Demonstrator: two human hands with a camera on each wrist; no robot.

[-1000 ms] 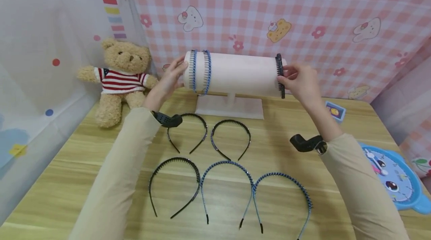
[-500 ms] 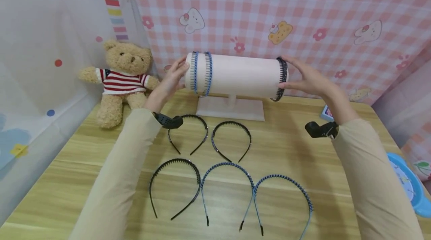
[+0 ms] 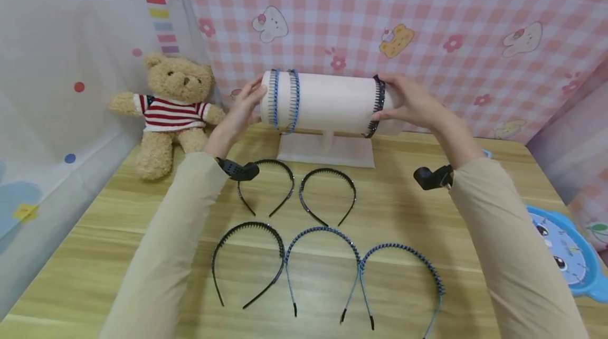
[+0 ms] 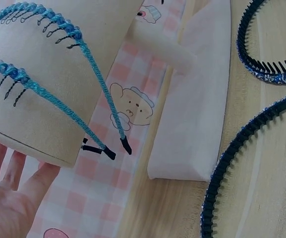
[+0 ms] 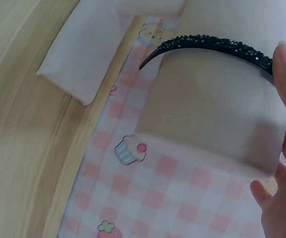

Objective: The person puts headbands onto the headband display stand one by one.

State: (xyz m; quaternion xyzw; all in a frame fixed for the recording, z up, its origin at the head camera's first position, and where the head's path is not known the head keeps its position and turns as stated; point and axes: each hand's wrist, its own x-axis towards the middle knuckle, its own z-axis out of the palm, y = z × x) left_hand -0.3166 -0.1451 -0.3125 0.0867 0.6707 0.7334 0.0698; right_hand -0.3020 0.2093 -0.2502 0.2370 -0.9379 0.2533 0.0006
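Note:
A white cylindrical headband stand [image 3: 334, 101] rises on a flat base toward the back of the table. My left hand [image 3: 242, 109] steadies its left end, fingers stretched out against the end face in the left wrist view. Beside it, two blue braided headbands [image 3: 274, 99] with wire teeth sit around the cylinder. My right hand [image 3: 413, 104] holds a black toothed headband [image 3: 379, 99] around the cylinder near its right end, thumb in front and forefinger at the top. The right wrist view shows sparkly stones along this headband [image 5: 207, 43], one fingertip on it.
Two dark headbands [image 3: 328, 170] lie in front of the base. Nearer are another black headband [image 3: 249, 224] and two blue ones [image 3: 323, 229], side by side. A teddy bear [image 3: 171, 117] sits at the left, and a blue clock-like toy [image 3: 565, 249] lies at the right.
My right hand has shifted from a pinch at the cylinder's right end to a wider hold. The black headband has slid left along the cylinder. The left hand has stayed put.

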